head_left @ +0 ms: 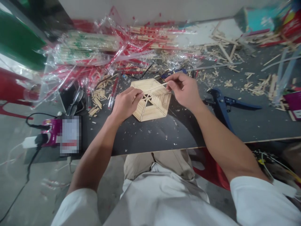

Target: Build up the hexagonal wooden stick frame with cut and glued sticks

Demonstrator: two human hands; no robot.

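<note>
A hexagonal panel of thin wooden sticks (154, 115) lies on the dark table, with spokes meeting at a small open centre. Above its upper part a slim wooden stick (157, 87) slants between my two hands. My right hand (184, 89) pinches the stick's upper right end between thumb and fingertips. At the panel's left side, my left hand (127, 103) has thumb and fingers drawn together near the stick's lower end and the panel's centre. Whether those fingertips grip the stick or only steady it is hard to see.
Blue-handled cutters (223, 105) lie right of my right forearm. Plastic-wrapped chopstick packs (89, 47) and torn wrappers pile along the back. Cut stick pieces (97, 99) litter the dark table (150, 138). A phone (70, 135), glasses (76, 100) and purple power strip (50, 131) sit left.
</note>
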